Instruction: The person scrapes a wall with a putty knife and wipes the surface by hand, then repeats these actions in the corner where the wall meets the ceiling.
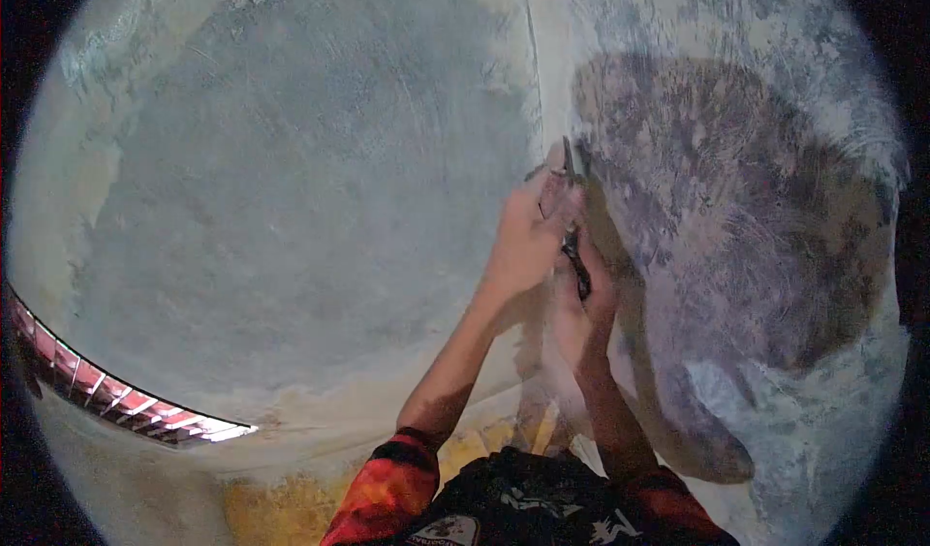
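In the head view, both of my hands are raised together at the pale corner line where two plastered wall surfaces meet. My right hand (pixel 593 299) is wrapped round the black handle of a trowel (pixel 582 280). A narrow dark blade edge points up along the corner. My left hand (pixel 523 241) is closed around the upper part of the trowel by the blade, just left of the right hand. Its fingertips lie close to the wall, somewhat smeared by motion, and they hide part of the blade.
Smooth grey plaster (pixel 320 178) covers the left wall surface. To the right, the wall bears a large darker, rough patch (pixel 717 207), with my arm's shadow beside it. A barred window opening (pixel 126 396) lies low left. Yellowish surface (pixel 281 507) shows at the bottom.
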A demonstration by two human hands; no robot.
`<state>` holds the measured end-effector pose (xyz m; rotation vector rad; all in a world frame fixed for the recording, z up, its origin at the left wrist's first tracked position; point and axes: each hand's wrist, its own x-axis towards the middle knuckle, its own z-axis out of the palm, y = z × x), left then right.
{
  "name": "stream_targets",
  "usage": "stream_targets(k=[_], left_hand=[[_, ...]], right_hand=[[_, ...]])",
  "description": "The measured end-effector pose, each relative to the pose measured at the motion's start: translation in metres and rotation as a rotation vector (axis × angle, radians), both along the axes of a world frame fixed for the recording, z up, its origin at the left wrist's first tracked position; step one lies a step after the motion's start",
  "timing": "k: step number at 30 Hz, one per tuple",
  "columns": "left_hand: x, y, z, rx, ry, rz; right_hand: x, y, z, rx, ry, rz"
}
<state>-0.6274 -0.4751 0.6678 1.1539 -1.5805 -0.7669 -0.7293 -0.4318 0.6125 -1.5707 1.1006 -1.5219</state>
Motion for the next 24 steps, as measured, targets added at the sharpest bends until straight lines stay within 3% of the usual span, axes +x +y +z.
stream_targets(k=[1,3,6,9,12,15,18,20,24], left_hand=[[0.001,0.003,0.002,0.026,-0.016,-0.002],[-0.002,0.011,-0.002,-0.183,-0.08,0.032],[-0.005,0.002,0.001,-0.144,0.005,0.021],[0.004,-0.014,0.005,-0.126,0.083,-0.007],[-0.004,0.002,0.01,-0.182,-0.02,0.041],[-0.003,-0.014,0.013,-0.259,-0.009,0.094],[0.005,-0.014,0.03,-0.22,0.073,0.049],[0.0,-0.007,0.017,-0.287,0.029,0.043],[0.012,-0.012,0.031,-0.063,0.034,0.014]], right_hand=[[-0.001,0.004,-0.001,-0.028,0.004,-0.018],[-0.002,0.009,-0.003,-0.104,0.009,-0.047],[-0.005,-0.003,-0.001,-0.184,-0.155,0.061],[0.001,-0.009,0.01,-0.065,0.025,0.025],[0.005,-0.002,0.0,-0.309,-0.075,-0.087],[-0.002,-0.02,0.012,-0.117,0.0,-0.002],[0.011,-0.027,0.024,-0.336,0.069,-0.086],[0.006,-0.007,0.021,-0.286,-0.007,-0.062],[0.011,-0.023,0.024,-0.292,0.058,-0.072]])
